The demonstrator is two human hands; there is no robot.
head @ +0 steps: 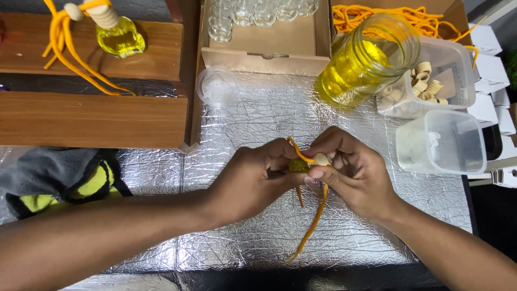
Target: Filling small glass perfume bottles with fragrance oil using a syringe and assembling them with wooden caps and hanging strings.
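My left hand and my right hand meet over the silver foil mat. Between them sits a small bottle of yellow liquid, mostly hidden by my left fingers. My right thumb and forefinger pinch a pale wooden bead on an orange cord. The cord loops over the bottle top and hangs down toward me.
A large jar of yellow liquid stands behind my hands. Right of it are a clear tub of wooden caps and another clear tub. A cardboard box of small glass bottles, a plastic lid, a finished bottle on a wooden shelf and grey-green gloves lie around.
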